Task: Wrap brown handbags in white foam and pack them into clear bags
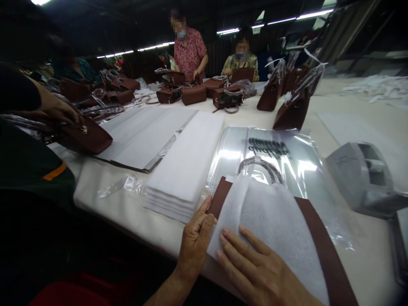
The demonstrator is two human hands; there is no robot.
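A brown bag (321,238) lies before me at the table's front edge, its wrapped handle pointing away. White foam sheet (274,212) covers most of its face, leaving brown strips at both sides. My left hand (195,238) grips the bag's left edge between thumb and fingers. Flat on the foam, with its fingers stretched, rests my right hand (251,263). Under the handle is a stack of clear plastic bags (299,157) with dark print. To the left stands a pile of folded white foam sheets (185,165).
A grey tape dispenser (360,178) sits at right. Wider white sheets (140,131) lie left of the pile. Another person's hand (63,108) holds a brown bag (86,134) at far left. More brown bags (194,94) and two people are across the table.
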